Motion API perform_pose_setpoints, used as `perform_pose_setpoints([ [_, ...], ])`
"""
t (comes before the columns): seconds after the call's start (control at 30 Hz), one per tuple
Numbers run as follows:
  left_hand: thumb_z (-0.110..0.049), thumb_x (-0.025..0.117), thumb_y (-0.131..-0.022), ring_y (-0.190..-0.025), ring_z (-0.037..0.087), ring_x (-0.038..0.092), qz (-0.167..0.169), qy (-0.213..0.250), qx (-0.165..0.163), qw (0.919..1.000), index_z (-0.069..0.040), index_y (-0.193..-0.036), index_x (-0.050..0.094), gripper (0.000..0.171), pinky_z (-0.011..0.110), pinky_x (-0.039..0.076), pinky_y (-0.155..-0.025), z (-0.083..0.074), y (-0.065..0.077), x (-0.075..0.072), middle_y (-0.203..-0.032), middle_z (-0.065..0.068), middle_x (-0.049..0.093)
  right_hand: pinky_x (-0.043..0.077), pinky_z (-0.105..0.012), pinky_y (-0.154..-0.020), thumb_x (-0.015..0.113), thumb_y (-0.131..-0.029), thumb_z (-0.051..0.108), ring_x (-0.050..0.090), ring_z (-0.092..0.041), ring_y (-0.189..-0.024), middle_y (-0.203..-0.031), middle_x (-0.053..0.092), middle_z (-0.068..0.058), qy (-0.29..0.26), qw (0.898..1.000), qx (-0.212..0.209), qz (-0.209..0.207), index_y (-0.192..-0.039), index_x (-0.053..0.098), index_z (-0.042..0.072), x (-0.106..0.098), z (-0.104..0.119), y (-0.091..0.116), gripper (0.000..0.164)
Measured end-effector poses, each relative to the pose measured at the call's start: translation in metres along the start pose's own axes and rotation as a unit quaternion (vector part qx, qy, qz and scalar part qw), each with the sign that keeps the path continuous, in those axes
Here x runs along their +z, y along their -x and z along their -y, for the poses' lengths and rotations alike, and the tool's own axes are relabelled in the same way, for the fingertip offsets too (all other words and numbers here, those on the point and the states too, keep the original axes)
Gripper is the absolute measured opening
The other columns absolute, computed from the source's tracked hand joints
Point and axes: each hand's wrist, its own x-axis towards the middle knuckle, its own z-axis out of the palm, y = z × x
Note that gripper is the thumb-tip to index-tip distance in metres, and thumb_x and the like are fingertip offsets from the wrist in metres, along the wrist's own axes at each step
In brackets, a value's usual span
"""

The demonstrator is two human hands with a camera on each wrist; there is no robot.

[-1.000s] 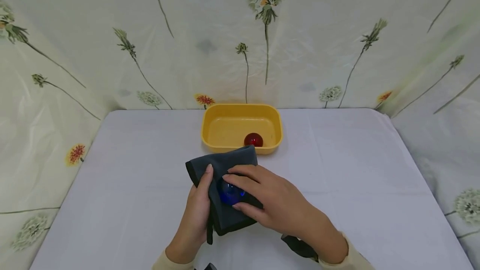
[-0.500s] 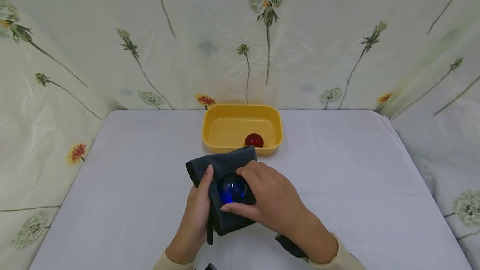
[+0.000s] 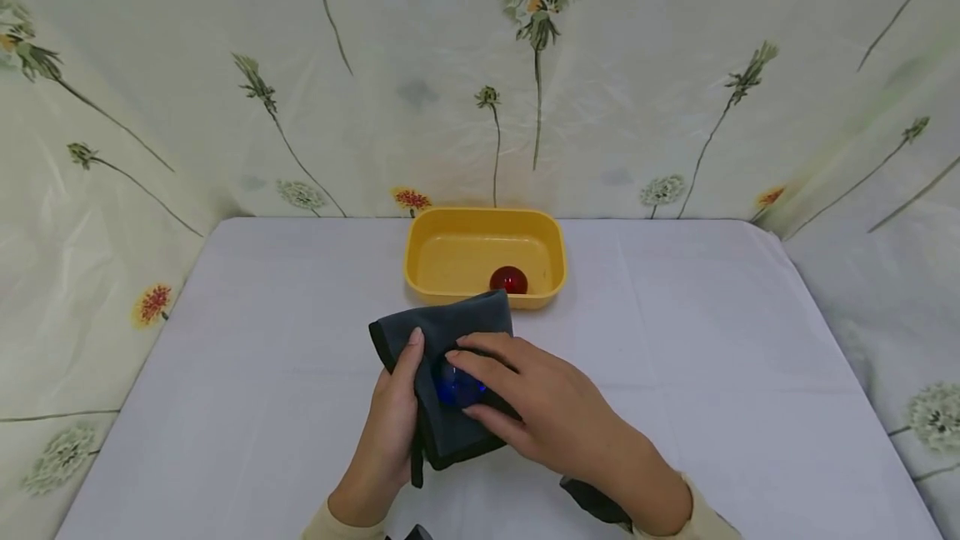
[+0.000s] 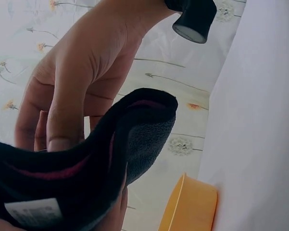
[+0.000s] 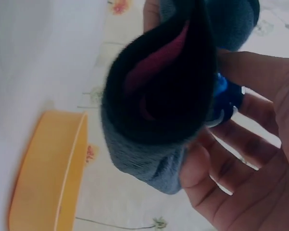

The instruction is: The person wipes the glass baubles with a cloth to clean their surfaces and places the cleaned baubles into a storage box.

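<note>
In the head view my left hand [image 3: 386,432] grips a folded dark grey cloth [image 3: 465,319] with black edging, thumb on top and the other fingers hidden underneath. A clear blue ball [image 3: 459,387] sits on the cloth. My right hand [image 3: 562,402] holds the ball between its thumb below and its fingertips above. In the right wrist view the blue ball [image 5: 226,98] shows between the cloth and the curled fingers. The left wrist view shows the cloth's folds [image 4: 151,139], a pink inner layer and a white label [image 4: 33,213].
Behind the hands, a yellow tray [image 3: 450,257] stands at the table's far edge. A red ball [image 3: 508,280] lies in its front right part. A white cloth covers the table [image 3: 690,332], and a flower-patterned sheet [image 3: 435,132] hangs behind it.
My right hand's fingers drew back off the blue ball half a second ago, baring its top, and now reach over it again. The left hand and cloth have barely moved.
</note>
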Motion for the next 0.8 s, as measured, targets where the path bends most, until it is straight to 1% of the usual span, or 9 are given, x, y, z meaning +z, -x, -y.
perform_pose_setpoints([
  [0.1, -0.067, 0.044, -0.105, -0.110, 0.018, 0.069, -0.004, -0.001, -0.004, 1.0000, -0.006, -0.148, 0.040, 0.074, 0.035, 0.058, -0.094, 0.001, 0.000, 0.000, -0.130, 0.010, 0.064, 0.059, -0.030, -0.089, 0.085, -0.090, 0.040, 0.065, -0.014, -0.104, -0.127, 0.063, -0.003, 0.015, 0.999, 0.006, -0.034, -0.137, 0.065, 0.014, 0.006, -0.001, -0.003, 0.058],
  [0.17, -0.067, 0.044, -0.104, -0.111, 0.019, 0.068, -0.005, -0.004, -0.008, 0.9999, -0.007, -0.149, 0.039, 0.075, 0.035, 0.058, -0.095, 0.001, 0.000, 0.000, -0.132, 0.012, 0.062, 0.058, -0.024, -0.078, 0.081, -0.091, 0.050, 0.061, -0.012, -0.089, -0.112, 0.063, -0.002, 0.033, 0.997, 0.010, -0.063, -0.127, 0.068, 0.010, 0.011, -0.002, -0.005, 0.055],
  [0.3, -0.069, 0.043, -0.104, -0.109, 0.019, 0.067, -0.006, -0.016, -0.011, 0.9998, -0.009, -0.150, 0.037, 0.076, 0.035, 0.057, -0.095, 0.002, 0.000, 0.001, -0.131, 0.014, 0.060, 0.049, -0.020, -0.058, 0.071, -0.092, 0.064, 0.052, -0.010, -0.069, -0.085, 0.059, 0.000, 0.068, 0.991, 0.027, -0.115, -0.104, 0.067, 0.007, 0.020, -0.003, -0.009, 0.058],
  [0.37, -0.069, 0.043, -0.104, -0.109, 0.020, 0.067, -0.006, -0.017, -0.012, 0.9998, -0.009, -0.150, 0.037, 0.076, 0.034, 0.057, -0.095, 0.002, -0.001, 0.001, -0.130, 0.014, 0.060, 0.048, -0.020, -0.056, 0.068, -0.093, 0.067, 0.051, -0.010, -0.066, -0.079, 0.059, 0.001, 0.077, 0.988, 0.036, -0.126, -0.098, 0.065, 0.008, 0.022, -0.004, -0.009, 0.059],
  [0.47, -0.070, 0.043, -0.104, -0.109, 0.020, 0.067, -0.009, -0.022, -0.008, 0.9997, -0.009, -0.151, 0.037, 0.077, 0.035, 0.058, -0.094, 0.002, -0.001, 0.000, -0.133, 0.014, 0.059, 0.055, -0.023, -0.065, 0.068, -0.093, 0.067, 0.057, -0.012, -0.074, -0.088, 0.064, -0.001, 0.080, 0.990, 0.048, -0.104, -0.109, 0.066, 0.006, 0.022, -0.003, -0.008, 0.063],
  [0.53, -0.070, 0.042, -0.104, -0.110, 0.020, 0.067, -0.011, -0.025, -0.005, 0.9996, -0.010, -0.152, 0.037, 0.077, 0.035, 0.058, -0.093, 0.001, -0.001, -0.001, -0.134, 0.014, 0.059, 0.059, -0.028, -0.081, 0.073, -0.091, 0.062, 0.062, -0.015, -0.090, -0.108, 0.067, -0.005, 0.073, 0.994, 0.046, -0.075, -0.128, 0.065, 0.006, 0.020, -0.002, -0.005, 0.067],
  [0.63, -0.068, 0.041, -0.105, -0.110, 0.020, 0.067, -0.014, -0.020, 0.001, 0.9997, -0.009, -0.150, 0.038, 0.074, 0.034, 0.058, -0.091, 0.000, -0.002, -0.002, -0.131, 0.013, 0.060, 0.055, -0.036, -0.100, 0.083, -0.089, 0.048, 0.062, -0.020, -0.114, -0.134, 0.060, -0.008, 0.061, 0.997, 0.028, -0.030, -0.148, 0.055, 0.011, 0.016, 0.000, -0.003, 0.075],
  [0.7, -0.067, 0.041, -0.105, -0.109, 0.018, 0.067, -0.012, -0.011, 0.002, 0.9999, -0.009, -0.149, 0.039, 0.073, 0.033, 0.058, -0.092, 0.000, -0.002, -0.003, -0.128, 0.010, 0.062, 0.053, -0.039, -0.104, 0.087, -0.088, 0.038, 0.061, -0.022, -0.121, -0.141, 0.057, -0.009, 0.051, 0.998, 0.012, -0.016, -0.150, 0.053, 0.015, 0.015, 0.000, -0.002, 0.074],
  [0.8, -0.065, 0.044, -0.105, -0.105, 0.016, 0.068, -0.007, 0.001, -0.004, 1.0000, -0.007, -0.147, 0.041, 0.072, 0.032, 0.058, -0.090, 0.001, -0.002, -0.001, -0.122, 0.007, 0.065, 0.055, -0.039, -0.101, 0.088, -0.088, 0.031, 0.063, -0.023, -0.118, -0.139, 0.059, -0.010, 0.047, 0.999, -0.007, -0.018, -0.146, 0.058, 0.015, 0.015, 0.000, -0.001, 0.067],
])
